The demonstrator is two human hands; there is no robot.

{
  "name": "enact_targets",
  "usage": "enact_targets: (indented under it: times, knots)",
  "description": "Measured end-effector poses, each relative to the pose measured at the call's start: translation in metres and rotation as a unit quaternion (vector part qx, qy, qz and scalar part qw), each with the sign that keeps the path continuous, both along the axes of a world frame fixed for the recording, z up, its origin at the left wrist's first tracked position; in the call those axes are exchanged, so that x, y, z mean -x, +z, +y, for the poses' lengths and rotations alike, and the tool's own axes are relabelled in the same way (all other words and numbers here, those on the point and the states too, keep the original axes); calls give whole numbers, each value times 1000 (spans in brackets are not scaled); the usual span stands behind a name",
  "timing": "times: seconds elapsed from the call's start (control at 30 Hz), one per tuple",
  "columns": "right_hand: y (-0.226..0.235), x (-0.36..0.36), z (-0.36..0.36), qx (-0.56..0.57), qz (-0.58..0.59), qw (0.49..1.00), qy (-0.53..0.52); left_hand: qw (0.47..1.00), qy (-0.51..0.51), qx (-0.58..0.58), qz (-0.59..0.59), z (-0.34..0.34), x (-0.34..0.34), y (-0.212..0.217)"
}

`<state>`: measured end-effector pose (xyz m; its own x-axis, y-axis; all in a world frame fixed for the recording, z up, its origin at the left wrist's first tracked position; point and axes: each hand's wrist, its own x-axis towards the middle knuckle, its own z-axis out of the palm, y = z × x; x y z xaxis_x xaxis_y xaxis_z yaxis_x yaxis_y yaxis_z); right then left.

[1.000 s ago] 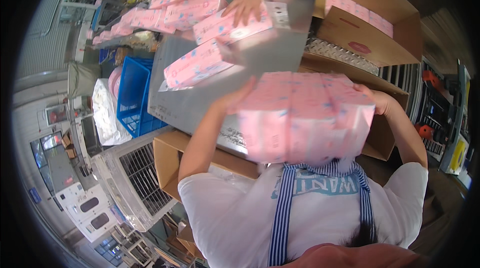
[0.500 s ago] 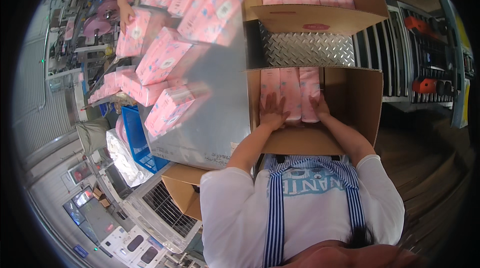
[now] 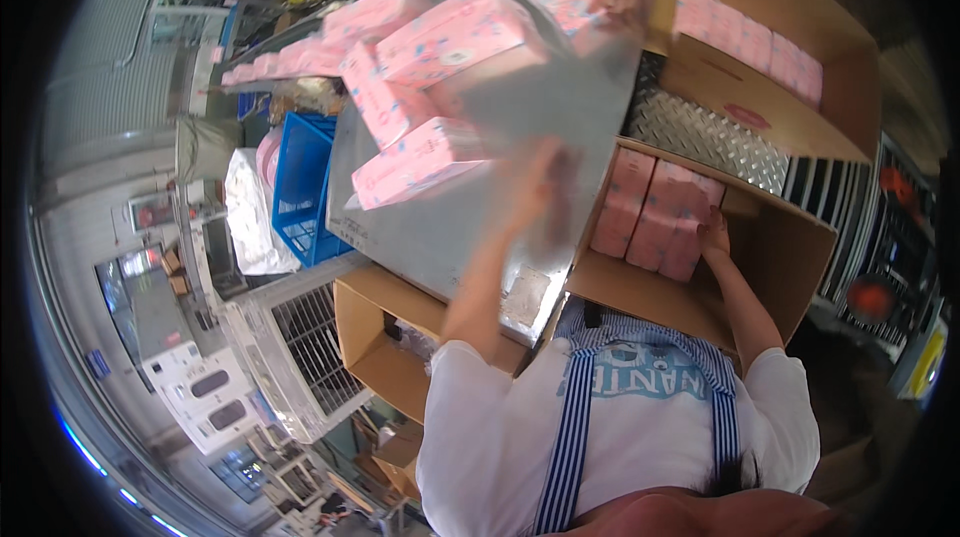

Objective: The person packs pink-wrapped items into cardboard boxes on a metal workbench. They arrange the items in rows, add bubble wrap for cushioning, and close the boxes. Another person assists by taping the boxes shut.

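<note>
Clearly our right hand (image 3: pixel 712 233) presses packs (image 3: pixel 655 217) in the box (image 3: pixel 790 257); our left hand (image 3: pixel 530 182), blurred, fingers unreadable, could knock packs off the surface (image 3: pixel 470 227) edge.

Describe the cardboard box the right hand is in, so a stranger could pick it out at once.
Start at the grey metal table strewn with pink packs. To its right sit two open cardboard boxes; take the near box, where the right hand rests on upright pink packs. Unlike the far box, packed across, it is only part filled.
</note>
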<state>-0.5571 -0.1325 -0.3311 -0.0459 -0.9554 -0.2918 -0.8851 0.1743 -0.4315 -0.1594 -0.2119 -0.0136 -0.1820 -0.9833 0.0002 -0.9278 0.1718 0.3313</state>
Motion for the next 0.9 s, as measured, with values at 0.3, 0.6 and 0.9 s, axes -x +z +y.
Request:
enact_targets:
  times: [0.3,0.6,0.9]
  knots:
    - [95,-107,-55,77,-165,979,96,960,166,56,-217,-31,-168,6]
    - [221,-199,-46,-28,-397,910,116,937,300,-180,-4,40,-256,10]
    - [279,-309,-59,-104,-527,822,189,760,315,-264,503,112,-163,-1]
